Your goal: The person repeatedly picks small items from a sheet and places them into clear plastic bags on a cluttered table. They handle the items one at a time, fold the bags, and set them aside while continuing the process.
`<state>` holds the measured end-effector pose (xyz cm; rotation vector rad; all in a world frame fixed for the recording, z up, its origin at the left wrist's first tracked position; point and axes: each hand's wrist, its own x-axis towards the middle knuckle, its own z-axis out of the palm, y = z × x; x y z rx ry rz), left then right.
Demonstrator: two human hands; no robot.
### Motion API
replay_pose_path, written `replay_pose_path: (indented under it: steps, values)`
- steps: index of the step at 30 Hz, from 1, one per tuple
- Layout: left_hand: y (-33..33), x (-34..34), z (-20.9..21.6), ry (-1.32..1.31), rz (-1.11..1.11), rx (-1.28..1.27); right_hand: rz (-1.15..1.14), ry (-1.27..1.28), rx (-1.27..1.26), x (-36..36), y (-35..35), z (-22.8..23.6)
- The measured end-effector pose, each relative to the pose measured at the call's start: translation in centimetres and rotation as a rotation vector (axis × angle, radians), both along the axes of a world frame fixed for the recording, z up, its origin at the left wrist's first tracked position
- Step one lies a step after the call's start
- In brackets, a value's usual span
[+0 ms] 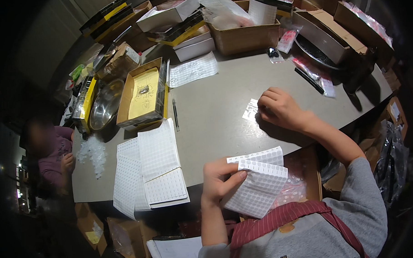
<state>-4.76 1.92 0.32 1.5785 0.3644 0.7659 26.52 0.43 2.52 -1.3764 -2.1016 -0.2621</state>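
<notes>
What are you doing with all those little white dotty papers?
A person at a grey table holds white sheets of small round stickers in the left hand. The right hand rests on a small clear packet further out on the table. More sheets sit in a stack to the left, near a pen and an open cardboard box. Another person sits at the far left end.

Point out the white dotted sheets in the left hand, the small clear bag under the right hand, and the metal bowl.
white dotted sheets point(258, 191): head view, middle of the front sheet.
small clear bag point(251, 110): head view, part showing left of the fingers.
metal bowl point(104, 105): head view, inner wall.
</notes>
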Motion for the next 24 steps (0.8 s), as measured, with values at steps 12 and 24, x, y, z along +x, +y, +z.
replay_pose_path:
  steps: [12, 24]
  values:
    - [-0.1, -0.2, -0.4, -0.183, -0.071, 0.096, 0.146, -0.182, -0.138, 0.8, -2.7, 0.2]
    - [-0.5, -0.3, -0.5, -0.204, -0.065, 0.030, 0.199, 0.823, -0.540, 3.2, -5.1, -0.8]
